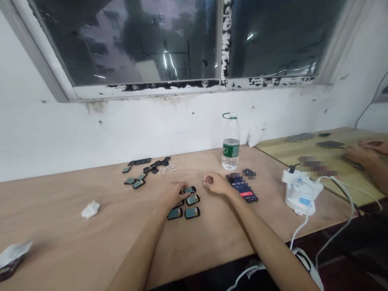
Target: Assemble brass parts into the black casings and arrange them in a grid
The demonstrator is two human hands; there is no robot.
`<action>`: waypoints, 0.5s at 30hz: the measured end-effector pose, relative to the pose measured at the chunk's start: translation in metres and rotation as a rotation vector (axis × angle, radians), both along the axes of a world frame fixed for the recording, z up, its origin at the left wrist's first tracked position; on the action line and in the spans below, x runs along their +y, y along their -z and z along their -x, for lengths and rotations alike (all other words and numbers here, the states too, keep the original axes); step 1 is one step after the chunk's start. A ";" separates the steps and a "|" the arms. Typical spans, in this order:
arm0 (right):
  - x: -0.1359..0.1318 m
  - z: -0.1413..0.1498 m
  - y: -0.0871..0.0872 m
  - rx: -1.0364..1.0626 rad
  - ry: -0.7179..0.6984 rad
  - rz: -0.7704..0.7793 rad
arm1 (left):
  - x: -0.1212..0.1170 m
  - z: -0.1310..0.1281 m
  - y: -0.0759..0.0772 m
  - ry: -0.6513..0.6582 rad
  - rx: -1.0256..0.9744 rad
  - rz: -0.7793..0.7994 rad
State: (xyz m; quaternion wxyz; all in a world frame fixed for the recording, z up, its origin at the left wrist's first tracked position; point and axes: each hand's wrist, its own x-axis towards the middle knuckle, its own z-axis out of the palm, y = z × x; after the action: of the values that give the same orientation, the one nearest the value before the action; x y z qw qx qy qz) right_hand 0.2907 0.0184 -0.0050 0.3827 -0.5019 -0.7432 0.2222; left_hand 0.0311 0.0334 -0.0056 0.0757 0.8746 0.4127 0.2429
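Observation:
Several small black-framed devices with grey-green faces lie in a cluster on the table. My left hand bends over the cluster's upper left, its fingertips closed at the edge of the top device; the palm partly covers another one. Below it lie a middle-right device, a lower-right device and a lower-left device. To the right of the cluster, my right hand is raised slightly with thumb and fingertips pinched together. Whatever sits in that pinch is too small to make out.
Behind my left hand are more black pieces and small white curved bits. A water bottle, a phone and a white power strip with cables stand rightward. Crumpled tissue lies left. Another person's hands work at far right.

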 end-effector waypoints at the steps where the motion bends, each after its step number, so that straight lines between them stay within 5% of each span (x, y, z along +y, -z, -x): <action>1: 0.000 0.000 0.001 -0.014 -0.005 0.003 | -0.001 0.000 -0.002 0.002 0.000 0.001; 15: 0.005 -0.018 0.011 -0.165 0.125 0.038 | -0.031 0.008 -0.022 0.165 -0.125 0.005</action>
State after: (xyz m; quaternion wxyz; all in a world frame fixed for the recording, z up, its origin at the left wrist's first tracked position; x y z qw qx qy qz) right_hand 0.3086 0.0233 -0.0159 0.3237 -0.5709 -0.7351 0.1700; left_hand 0.0227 0.0028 0.0167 0.1233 0.8887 0.3342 0.2887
